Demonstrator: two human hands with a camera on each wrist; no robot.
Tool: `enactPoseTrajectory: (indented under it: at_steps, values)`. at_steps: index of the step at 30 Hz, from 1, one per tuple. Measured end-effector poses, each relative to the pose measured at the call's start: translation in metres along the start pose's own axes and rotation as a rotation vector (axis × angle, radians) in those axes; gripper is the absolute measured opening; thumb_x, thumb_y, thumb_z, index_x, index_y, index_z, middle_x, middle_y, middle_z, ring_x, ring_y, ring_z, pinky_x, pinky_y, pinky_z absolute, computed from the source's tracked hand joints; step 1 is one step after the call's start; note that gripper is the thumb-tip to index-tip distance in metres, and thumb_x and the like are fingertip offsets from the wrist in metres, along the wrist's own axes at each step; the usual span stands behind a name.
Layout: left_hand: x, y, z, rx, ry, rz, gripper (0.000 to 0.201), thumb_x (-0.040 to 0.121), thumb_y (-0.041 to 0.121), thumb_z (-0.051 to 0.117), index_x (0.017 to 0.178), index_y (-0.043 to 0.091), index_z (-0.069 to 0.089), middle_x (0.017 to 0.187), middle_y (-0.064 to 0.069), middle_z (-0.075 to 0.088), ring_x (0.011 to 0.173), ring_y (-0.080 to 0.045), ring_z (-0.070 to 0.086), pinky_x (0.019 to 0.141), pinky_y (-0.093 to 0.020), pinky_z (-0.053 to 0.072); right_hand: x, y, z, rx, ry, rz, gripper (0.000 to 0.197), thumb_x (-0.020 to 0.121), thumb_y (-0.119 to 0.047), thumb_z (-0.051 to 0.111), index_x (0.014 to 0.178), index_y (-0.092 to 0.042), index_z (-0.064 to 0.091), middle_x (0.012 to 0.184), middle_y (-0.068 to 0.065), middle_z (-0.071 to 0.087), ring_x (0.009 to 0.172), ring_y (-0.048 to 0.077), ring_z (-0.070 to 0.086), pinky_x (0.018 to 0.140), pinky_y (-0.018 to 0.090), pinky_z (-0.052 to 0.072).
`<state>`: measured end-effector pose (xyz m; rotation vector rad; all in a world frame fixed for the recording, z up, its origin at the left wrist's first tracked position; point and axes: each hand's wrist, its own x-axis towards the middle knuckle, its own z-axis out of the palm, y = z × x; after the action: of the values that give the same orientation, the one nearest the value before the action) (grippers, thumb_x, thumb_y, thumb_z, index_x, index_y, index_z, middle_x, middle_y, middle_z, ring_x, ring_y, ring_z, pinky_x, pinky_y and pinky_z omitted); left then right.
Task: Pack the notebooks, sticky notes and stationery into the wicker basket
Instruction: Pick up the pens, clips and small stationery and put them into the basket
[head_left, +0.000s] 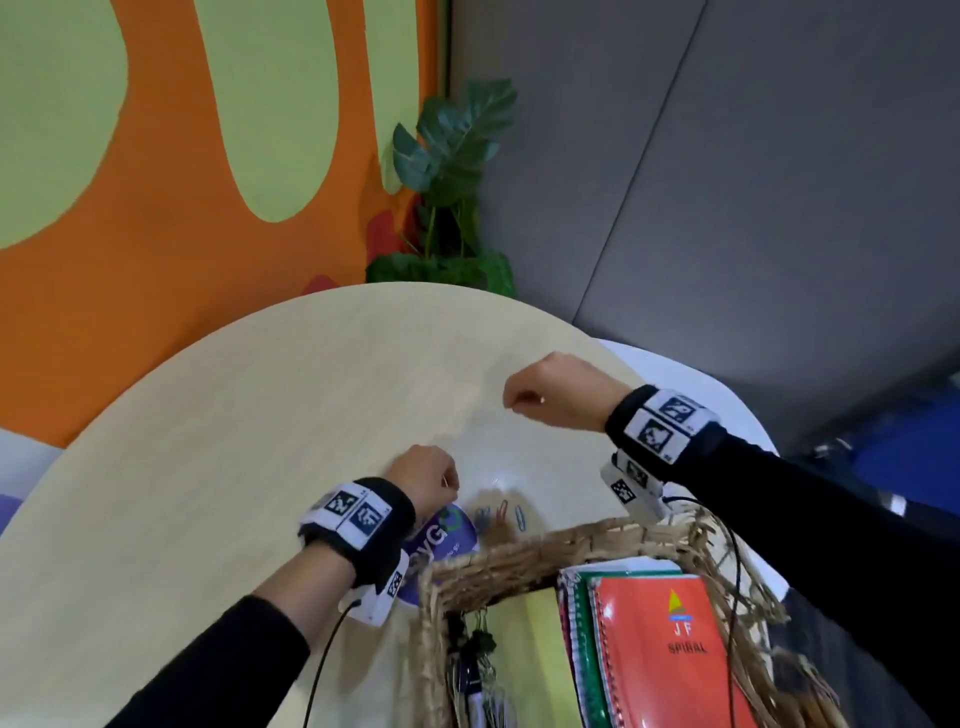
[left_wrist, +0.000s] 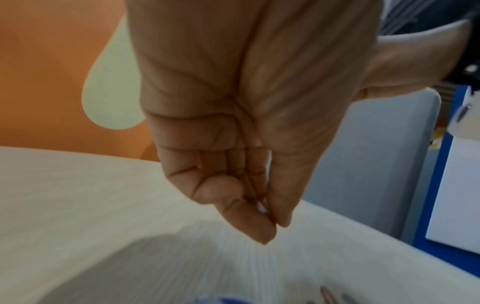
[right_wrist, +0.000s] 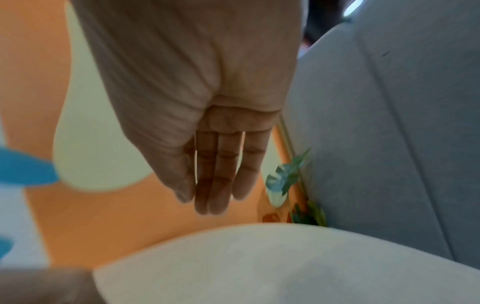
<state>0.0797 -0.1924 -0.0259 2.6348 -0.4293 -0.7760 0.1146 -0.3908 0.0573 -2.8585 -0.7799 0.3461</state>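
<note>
The wicker basket (head_left: 519, 556) stands at the table's near right. Inside it lie a red spiral notebook (head_left: 670, 654) over a green one (head_left: 592, 649), with black binder clips (head_left: 478, 639) and pens at the left end. Three coloured paper clips (head_left: 503, 513) lie on the table just beyond its rim, blurred in the left wrist view (left_wrist: 327, 292). My left hand (head_left: 449, 483) (left_wrist: 275, 224) hovers beside them, thumb and fingertips pinching a small pale thing, apparently a paper clip. My right hand (head_left: 511, 402) (right_wrist: 207, 203) hangs farther back, fingers straight, pointing down, holding nothing visible.
A purple round printed pad (head_left: 441, 535) lies partly under my left wrist, against the basket's far left corner. The round beige table (head_left: 234, 415) has bare surface to the left and back. A potted plant (head_left: 452, 171) stands behind it, a grey chair back (head_left: 649, 358) at the right edge.
</note>
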Motion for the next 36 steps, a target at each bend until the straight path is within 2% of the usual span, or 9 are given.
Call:
enactPoseTrajectory:
  at_steps: [4,9,13,17,21,27,29,32,36]
  values:
    - [0.022,-0.006,0.027,-0.023,-0.047,-0.012,0.02,0.089,0.019,0.059,0.106,0.012,0.068,0.112,-0.004,0.068,0.102,-0.021,0.063,0.074,-0.02,0.039,0.028,0.009,0.035,-0.206,-0.285,-0.177,0.026,0.095,-0.016,0.045,0.11,-0.019,0.065,0.114,0.001,0.068,0.101,0.027,0.061,0.074,0.031,0.043]
    - [0.032,-0.009,0.046,-0.16,-0.044,0.008,0.022,0.076,0.014,0.072,0.097,0.014,0.066,0.083,0.002,0.064,0.082,-0.02,0.065,0.064,-0.025,0.044,0.037,0.012,0.074,-0.316,-0.537,-0.375,0.027,0.091,-0.012,0.05,0.111,-0.021,0.066,0.106,0.005,0.067,0.092,0.03,0.063,0.063,0.03,0.038]
    - [0.035,-0.009,0.051,-0.124,-0.041,0.037,0.034,0.068,0.025,0.079,0.096,0.017,0.061,0.084,0.005,0.054,0.077,-0.018,0.055,0.063,-0.026,0.039,0.033,0.012,0.102,-0.321,-0.602,-0.547,0.033,0.088,-0.014,0.058,0.121,-0.02,0.06,0.106,0.009,0.065,0.091,0.032,0.063,0.061,0.031,0.04]
    - [0.035,-0.009,0.053,-0.095,-0.051,0.06,0.035,0.066,0.028,0.08,0.082,0.022,0.049,0.085,0.005,0.05,0.077,-0.017,0.049,0.064,-0.026,0.035,0.03,0.013,0.116,-0.242,-0.584,-0.63,0.027,0.086,-0.015,0.062,0.112,-0.02,0.067,0.113,0.005,0.067,0.097,0.031,0.064,0.069,0.034,0.051]
    - [0.034,-0.009,0.053,-0.103,-0.036,0.074,0.035,0.068,0.027,0.079,0.094,0.017,0.057,0.086,0.006,0.05,0.078,-0.015,0.048,0.064,-0.025,0.033,0.03,0.013,0.121,-0.26,-0.603,-0.664,0.025,0.084,-0.015,0.065,0.109,-0.019,0.068,0.111,0.005,0.068,0.096,0.031,0.065,0.07,0.04,0.057]
    - [0.03,-0.008,0.054,-0.096,-0.041,0.089,0.038,0.074,0.026,0.076,0.107,0.016,0.059,0.103,-0.002,0.06,0.084,-0.015,0.05,0.07,-0.025,0.038,0.027,0.012,0.118,-0.33,-0.68,-0.638,0.022,0.087,-0.012,0.061,0.108,-0.012,0.067,0.117,0.006,0.065,0.102,0.03,0.062,0.072,0.038,0.055]
    - [0.03,-0.007,0.053,-0.09,-0.04,0.101,0.039,0.075,0.026,0.075,0.108,0.015,0.059,0.104,-0.004,0.061,0.089,-0.019,0.056,0.072,-0.028,0.042,0.028,0.013,0.111,-0.345,-0.679,-0.569,0.023,0.09,-0.013,0.057,0.112,-0.012,0.064,0.114,0.008,0.064,0.1,0.03,0.062,0.066,0.033,0.049]
    - [0.032,-0.008,0.054,-0.074,-0.033,0.117,0.036,0.075,0.025,0.075,0.106,0.013,0.062,0.1,-0.005,0.062,0.083,-0.018,0.055,0.069,-0.027,0.041,0.028,0.017,0.093,-0.334,-0.596,-0.437,0.02,0.092,-0.014,0.052,0.106,-0.011,0.065,0.105,0.009,0.062,0.092,0.028,0.061,0.061,0.03,0.039]
    - [0.033,-0.007,0.055,-0.057,-0.038,0.121,0.031,0.073,0.023,0.076,0.097,0.012,0.062,0.088,0.001,0.053,0.077,-0.017,0.049,0.065,-0.026,0.037,0.018,0.021,0.05,-0.202,-0.425,-0.203,0.015,0.088,-0.012,0.054,0.09,-0.017,0.068,0.101,0.0,0.06,0.087,0.024,0.059,0.062,0.03,0.038]
